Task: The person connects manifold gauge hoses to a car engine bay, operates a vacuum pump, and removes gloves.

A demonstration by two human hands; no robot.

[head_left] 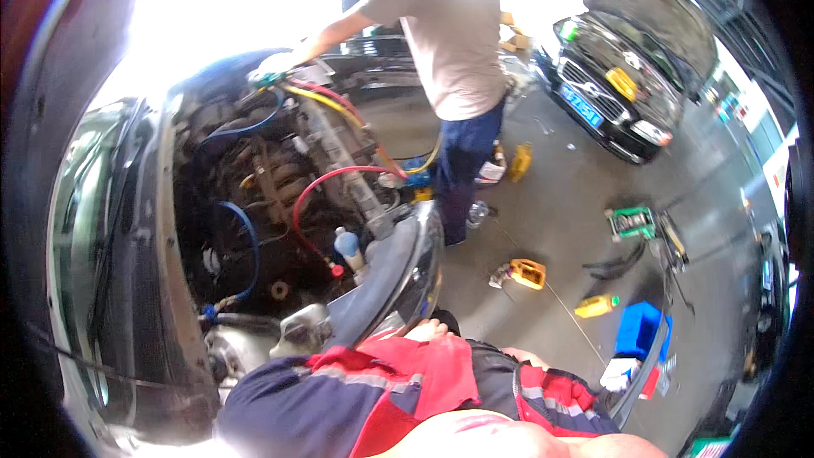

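Close to my body, beside the near front corner of the car [415, 263], is my left hand [428, 331]. It looks small and blurred, so its grip does not show. My right hand [527, 358] is mostly hidden by the red, grey-striped sleeve. Ahead of me lies an uncovered engine bay [263, 178]. A red hose [326, 176] curves over it, and a blue hose [254, 242] ends at a fitting near the strut side. A bottle with a blue body [348, 246] stands at the front panel. Another person's hand [275, 64] is at a gauge set on the far side.
A person in a grey shirt [458, 34] stands at the car's front. Behind on the right is a dark car [593, 93] with its hood up. Yellow jugs [527, 274], a green jack [632, 222] and a blue box [642, 331] lie on the floor.
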